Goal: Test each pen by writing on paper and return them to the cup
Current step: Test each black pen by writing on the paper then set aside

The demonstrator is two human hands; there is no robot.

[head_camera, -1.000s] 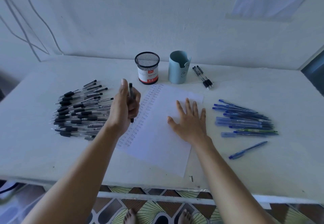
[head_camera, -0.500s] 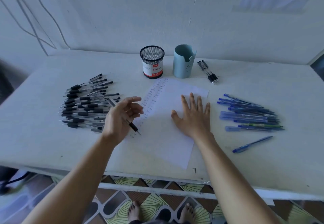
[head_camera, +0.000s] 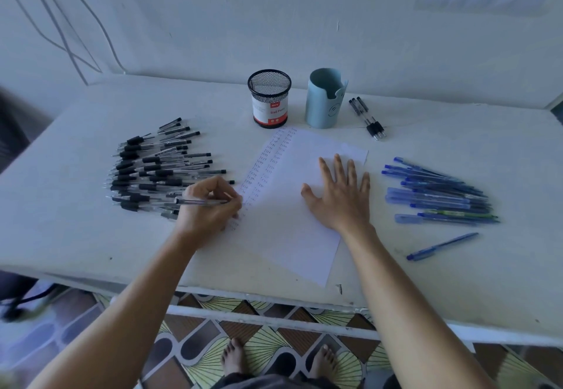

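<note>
A white sheet of paper [head_camera: 292, 224] lies in the middle of the table, with columns of small written words down its left side. My left hand [head_camera: 210, 205] grips a black pen [head_camera: 201, 202] at the paper's left edge; the tip is hidden under my fingers. My right hand [head_camera: 341, 193] lies flat and open on the paper. A black mesh cup [head_camera: 269, 98] with a red and white label and a light blue cup [head_camera: 324, 99] stand behind the paper.
A large heap of black pens [head_camera: 152, 172] lies left of the paper. Several blue pens [head_camera: 435, 196] lie at the right, with one blue pen [head_camera: 441, 247] apart nearer me. Three black pens [head_camera: 367, 117] lie beside the blue cup. The table's front edge [head_camera: 274, 300] is close.
My left hand came down from a raised position, turned the pen and brought it onto the paper's left edge. The right hand has stayed flat on the paper.
</note>
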